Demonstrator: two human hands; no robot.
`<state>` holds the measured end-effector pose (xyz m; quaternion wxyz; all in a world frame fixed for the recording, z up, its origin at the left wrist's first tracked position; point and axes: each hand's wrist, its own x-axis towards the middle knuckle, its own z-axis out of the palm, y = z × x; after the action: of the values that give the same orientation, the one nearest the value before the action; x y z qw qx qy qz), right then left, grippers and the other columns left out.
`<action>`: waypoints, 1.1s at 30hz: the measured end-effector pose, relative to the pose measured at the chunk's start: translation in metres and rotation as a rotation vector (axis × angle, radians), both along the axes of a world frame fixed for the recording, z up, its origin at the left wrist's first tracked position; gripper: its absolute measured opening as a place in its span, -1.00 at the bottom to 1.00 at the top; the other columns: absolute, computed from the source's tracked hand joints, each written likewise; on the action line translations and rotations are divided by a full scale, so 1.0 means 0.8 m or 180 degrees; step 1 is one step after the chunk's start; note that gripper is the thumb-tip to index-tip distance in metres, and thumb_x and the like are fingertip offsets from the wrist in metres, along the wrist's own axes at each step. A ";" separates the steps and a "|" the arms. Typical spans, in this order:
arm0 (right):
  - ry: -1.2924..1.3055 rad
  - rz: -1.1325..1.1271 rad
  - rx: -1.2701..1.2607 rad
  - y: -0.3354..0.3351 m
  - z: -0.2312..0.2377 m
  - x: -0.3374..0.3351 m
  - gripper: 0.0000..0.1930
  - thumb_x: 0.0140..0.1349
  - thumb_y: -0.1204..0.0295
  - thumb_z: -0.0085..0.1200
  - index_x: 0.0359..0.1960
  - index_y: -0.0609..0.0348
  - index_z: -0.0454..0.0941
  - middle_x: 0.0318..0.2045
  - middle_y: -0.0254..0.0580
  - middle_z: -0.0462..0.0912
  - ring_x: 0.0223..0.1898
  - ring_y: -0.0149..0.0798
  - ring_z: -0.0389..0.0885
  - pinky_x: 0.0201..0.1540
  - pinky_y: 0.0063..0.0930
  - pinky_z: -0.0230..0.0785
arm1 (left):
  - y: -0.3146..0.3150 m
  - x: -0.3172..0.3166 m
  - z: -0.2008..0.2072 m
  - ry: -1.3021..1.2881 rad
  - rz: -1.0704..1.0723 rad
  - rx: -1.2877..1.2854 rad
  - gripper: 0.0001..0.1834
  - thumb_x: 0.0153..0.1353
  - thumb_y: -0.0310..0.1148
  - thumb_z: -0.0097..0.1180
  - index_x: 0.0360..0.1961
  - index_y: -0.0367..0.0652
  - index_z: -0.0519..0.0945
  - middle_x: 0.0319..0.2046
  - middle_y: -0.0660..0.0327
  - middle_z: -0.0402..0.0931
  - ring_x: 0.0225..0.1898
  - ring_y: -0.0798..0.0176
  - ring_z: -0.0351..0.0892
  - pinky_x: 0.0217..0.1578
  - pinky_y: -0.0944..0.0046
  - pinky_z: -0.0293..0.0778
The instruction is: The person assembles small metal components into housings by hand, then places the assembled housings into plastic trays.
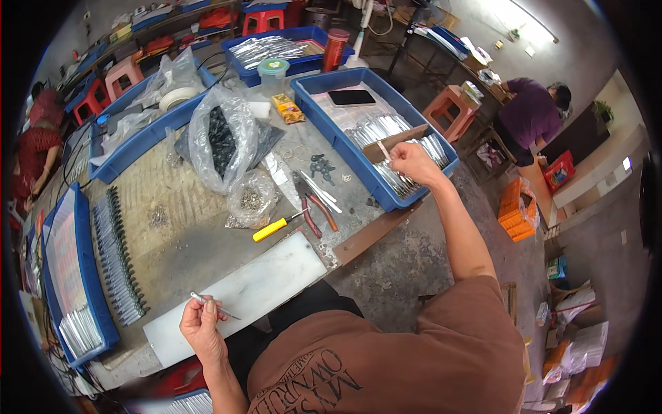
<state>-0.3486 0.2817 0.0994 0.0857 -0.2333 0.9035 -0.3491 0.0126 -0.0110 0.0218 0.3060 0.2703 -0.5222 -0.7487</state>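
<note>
My left hand (203, 324) is closed around a slim silver metal piece (198, 297), its thin pointed end sticking out to the right. It is raised over the white board (238, 293) at the table's front edge. Far to the right, my right hand (412, 164) reaches into a blue tray (331, 148) with its fingers pinched. A short pale strip (383, 149) shows at those fingertips; its kind is unclear. Below and around this hand lie many silver metal pieces (379, 131), split by a brown divider (396, 141). A black phone (352, 98) rests at that tray's far end.
Mid-table are a yellow-handled screwdriver (270, 229), red-handled pliers (321, 212), a bag of small screws (252, 199) and a bag of dark parts (222, 141). At left, a row of dark-ended metal pieces (118, 255) lies beside another blue tray (81, 276). A person in purple (529, 114) bends at right.
</note>
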 end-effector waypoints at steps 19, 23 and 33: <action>-0.2784 0.1810 -0.1658 -0.187 -0.077 0.270 -0.90 0.13 0.54 0.05 -0.35 0.25 0.39 -0.52 -0.45 0.43 -0.51 -0.63 0.37 -0.48 -0.77 0.24 | 0.039 -0.020 -0.004 0.0383 -0.0548 0.0582 -0.88 0.12 -0.47 0.08 -0.35 -0.32 0.53 -0.54 0.27 0.47 -0.55 0.45 0.43 -0.47 0.47 0.41; -0.2780 0.1783 -0.1747 -0.198 -0.085 0.282 -0.90 0.14 0.54 0.04 -0.35 0.26 0.39 -0.51 -0.44 0.43 -0.51 -0.63 0.37 -0.48 -0.77 0.25 | 0.038 -0.017 -0.010 0.0468 -0.0494 0.0698 -0.88 0.14 -0.47 0.08 -0.31 -0.31 0.53 -0.51 0.31 0.46 -0.54 0.52 0.38 -0.51 0.53 0.38; -0.2838 0.1777 -0.1791 -0.201 -0.091 0.288 -0.91 0.17 0.52 0.00 -0.34 0.28 0.39 -0.46 -0.33 0.52 -0.45 -0.58 0.44 -0.43 -0.74 0.29 | 0.041 -0.019 -0.016 0.0475 -0.0436 0.0761 -0.87 0.14 -0.47 0.08 -0.32 -0.32 0.53 -0.51 0.32 0.47 -0.54 0.55 0.38 -0.51 0.54 0.39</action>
<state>-0.1179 0.1212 0.0270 0.4802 -0.3066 0.5577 -0.6037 -0.0022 0.0215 0.0091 0.2579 0.2123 -0.4223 -0.8427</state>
